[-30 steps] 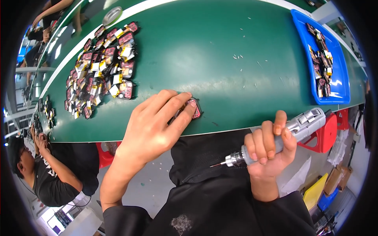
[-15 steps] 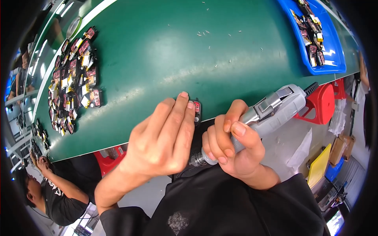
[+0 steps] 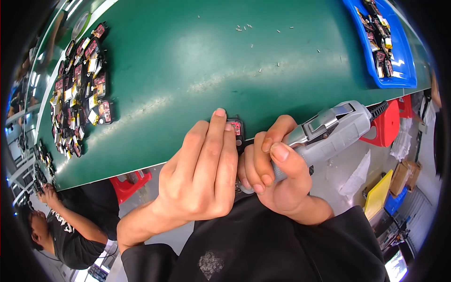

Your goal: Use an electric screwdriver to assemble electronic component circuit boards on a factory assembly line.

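Observation:
My right hand is wrapped around a grey electric screwdriver, held at a slant with its cable end up to the right. The screwdriver's front end is hidden behind my hands. At the table's near edge lies a small black device housing with a red circuit board. My left hand reaches over its left side, fingers stretched forward and one fingertip at the board. The left thumb is out of sight beneath the hand.
Many similar opened housings with batteries cover the left of the green table. Small metal pins or screws lie scattered at the far middle. A blue tray of more units stands far right, near a red stool. Another person sits at left.
The view has shifted slightly. The screwdriver's front end, partly visible before between my hands, is now mostly covered. My hands have come closer together, and more of the red board shows.

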A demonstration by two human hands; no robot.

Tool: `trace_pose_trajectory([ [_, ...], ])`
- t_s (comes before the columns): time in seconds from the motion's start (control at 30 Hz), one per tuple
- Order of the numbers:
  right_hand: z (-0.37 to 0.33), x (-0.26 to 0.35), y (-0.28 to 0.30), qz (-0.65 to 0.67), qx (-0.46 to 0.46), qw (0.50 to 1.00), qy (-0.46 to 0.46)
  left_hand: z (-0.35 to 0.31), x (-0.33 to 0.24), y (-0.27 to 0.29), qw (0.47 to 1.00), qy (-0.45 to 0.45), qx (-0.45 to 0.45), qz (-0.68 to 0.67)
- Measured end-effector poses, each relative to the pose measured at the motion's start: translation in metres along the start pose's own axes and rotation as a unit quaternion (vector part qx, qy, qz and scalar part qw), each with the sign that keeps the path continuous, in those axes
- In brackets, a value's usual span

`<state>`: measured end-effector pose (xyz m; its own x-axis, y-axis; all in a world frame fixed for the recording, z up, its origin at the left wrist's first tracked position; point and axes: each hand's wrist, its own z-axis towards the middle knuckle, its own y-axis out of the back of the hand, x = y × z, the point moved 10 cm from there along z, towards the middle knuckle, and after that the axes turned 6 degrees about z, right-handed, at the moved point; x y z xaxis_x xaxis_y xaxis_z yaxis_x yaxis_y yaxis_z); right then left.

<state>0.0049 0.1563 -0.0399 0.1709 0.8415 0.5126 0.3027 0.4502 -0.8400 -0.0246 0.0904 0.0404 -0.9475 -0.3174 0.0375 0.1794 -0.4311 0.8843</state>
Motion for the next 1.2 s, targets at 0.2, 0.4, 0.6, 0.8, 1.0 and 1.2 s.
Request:
trace_pose_trajectory([
  [0.2,0.006,0.009,-0.005,-0.002,0.036,0.999,-0.008,0.002,-0.004,0.001,0.998,-0.051,0.024,0.022],
  [0.4,0.023,0.086,-0.043,-0.060,0.171,0.982,0.057,0.001,-0.002,0.000,0.994,-0.023,0.098,-0.044],
  [0.6,0.048,0.099,-0.056,-0.131,0.211,0.966,0.078,-0.014,-0.003,-0.002,0.999,-0.042,0.030,0.016],
  [0.8,0.056,0.093,-0.058,-0.169,0.206,0.961,0.070,-0.009,0.003,-0.003,0.997,0.007,0.068,-0.047],
  [1.0,0.058,0.087,-0.064,-0.180,0.222,0.957,0.059,-0.011,0.004,-0.004,0.996,0.010,0.055,-0.067],
  [1.2,0.062,0.070,-0.076,-0.185,0.269,0.945,0.021,-0.011,0.008,-0.002,0.994,0.006,0.044,-0.101],
])
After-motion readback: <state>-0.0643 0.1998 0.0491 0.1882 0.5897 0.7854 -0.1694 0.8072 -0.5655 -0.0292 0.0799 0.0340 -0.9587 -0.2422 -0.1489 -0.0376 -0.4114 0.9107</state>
